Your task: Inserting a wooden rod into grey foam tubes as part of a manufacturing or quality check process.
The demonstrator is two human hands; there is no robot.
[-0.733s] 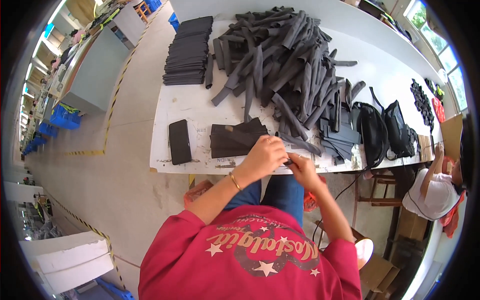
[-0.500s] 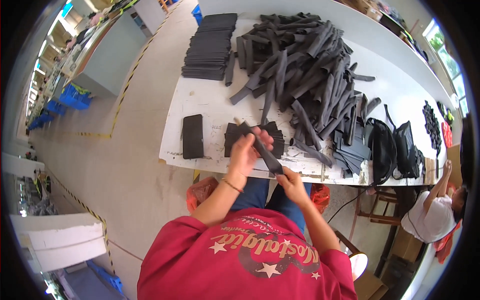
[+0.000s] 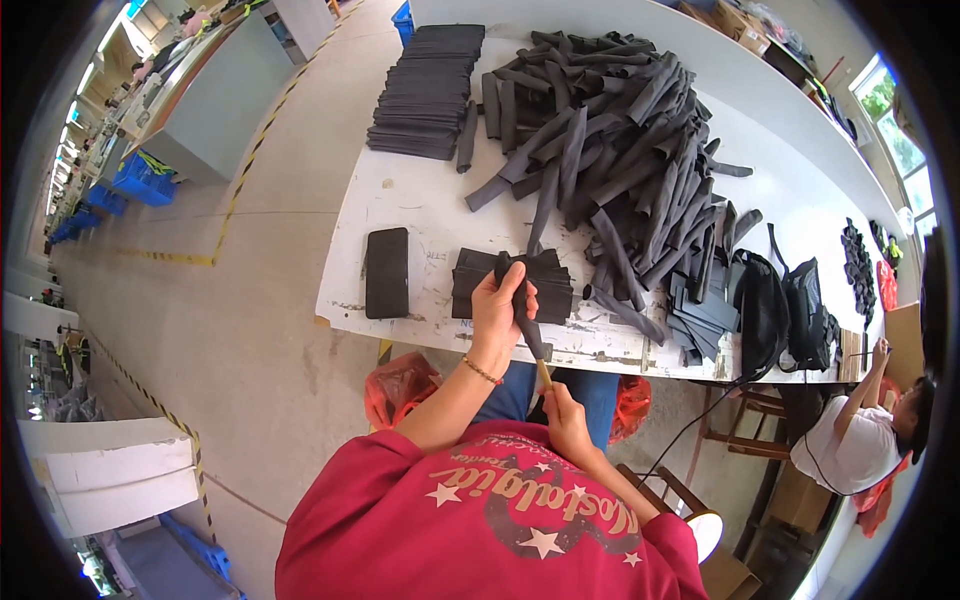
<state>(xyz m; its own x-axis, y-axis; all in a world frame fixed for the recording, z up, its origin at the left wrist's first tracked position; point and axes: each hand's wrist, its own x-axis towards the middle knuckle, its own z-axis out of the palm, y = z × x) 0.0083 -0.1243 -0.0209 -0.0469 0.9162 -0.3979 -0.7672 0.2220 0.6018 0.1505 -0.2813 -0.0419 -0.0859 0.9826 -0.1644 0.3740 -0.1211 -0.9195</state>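
My left hand is closed around a dark fabric tube, thumb on top, above the near table edge. From the tube's lower end comes a thin tan stick, gripped by my right hand close to my body. How far the stick reaches inside the tube is hidden. Behind my left hand lies a fanned stack of short black pieces on the white table. To their left is a flat black rectangle with rounded corners.
A large heap of dark fabric tubes covers the table's middle. A neat stack of flat dark strips sits far left. Grey flat pieces and a black bag lie right. Another person sits at far right.
My right hand has moved down toward my body and now holds the tan stick at the tube's lower end. The tube looks more bunched in my left hand.
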